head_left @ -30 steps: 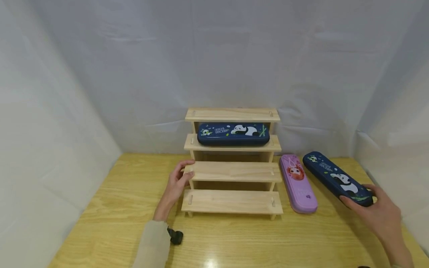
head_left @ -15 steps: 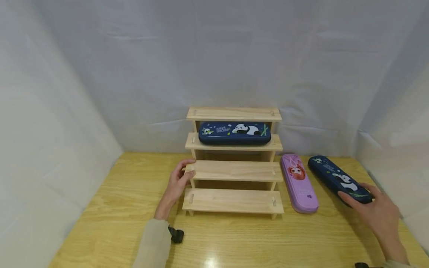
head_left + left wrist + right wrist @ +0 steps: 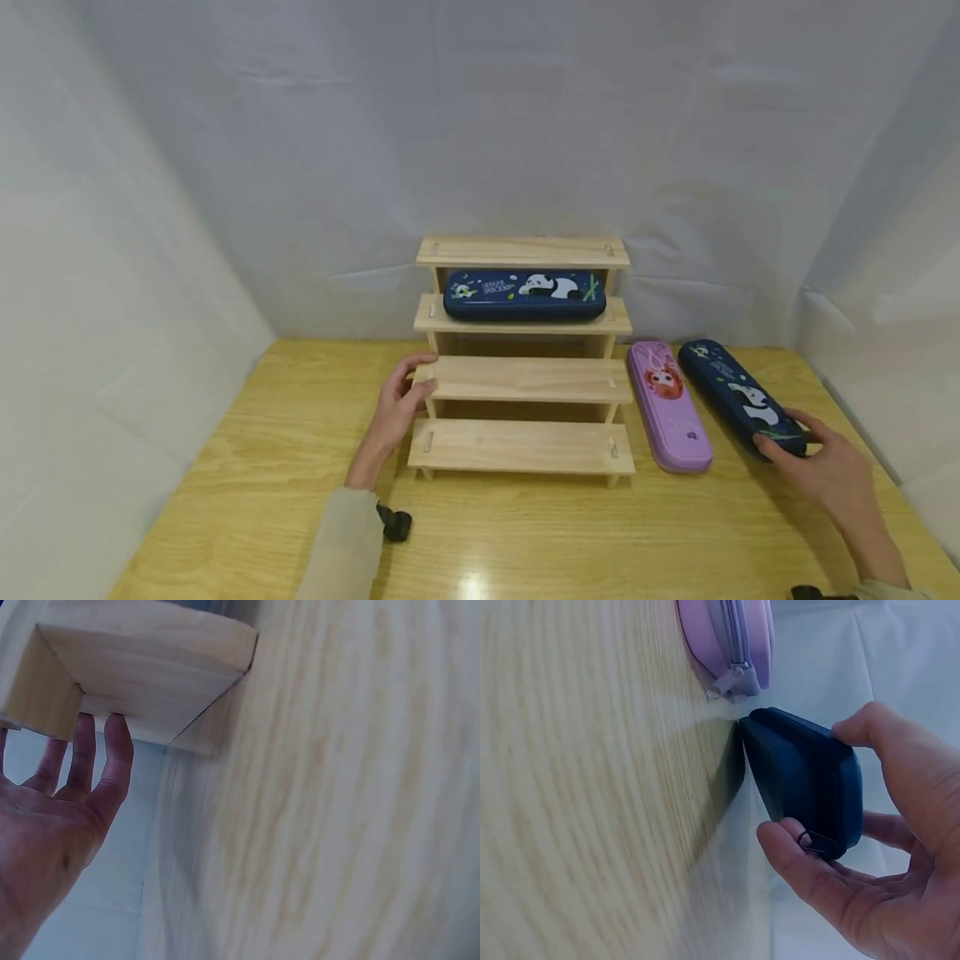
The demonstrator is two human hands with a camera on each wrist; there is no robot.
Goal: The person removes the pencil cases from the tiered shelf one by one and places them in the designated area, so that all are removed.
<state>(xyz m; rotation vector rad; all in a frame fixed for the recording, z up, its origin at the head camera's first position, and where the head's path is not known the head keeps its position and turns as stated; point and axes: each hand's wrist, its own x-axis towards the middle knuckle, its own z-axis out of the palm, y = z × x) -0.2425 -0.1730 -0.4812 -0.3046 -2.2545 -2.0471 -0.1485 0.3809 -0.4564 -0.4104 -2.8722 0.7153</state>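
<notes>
A four-tier wooden display shelf stands on the table. My left hand grips the left end of its second step from the bottom; in the left wrist view, fingertips touch the wood. On the right, my right hand pinches the near end of a dark blue panda pencil case. That end is raised off the table in the right wrist view, and the far end points down toward the tabletop. Between shelf and panda case lies a purple pencil case with a red-haired cartoon girl.
Another navy panda pencil case lies lengthwise on the third step up. White sheeting surrounds the wooden table at the back and sides. A dark wrist-worn device shows by the left sleeve.
The right hand has shifted the panda pencil case leftward, closer beside the purple one, after its far end dipped and slid right briefly. The left hand keeps its place on the shelf.
</notes>
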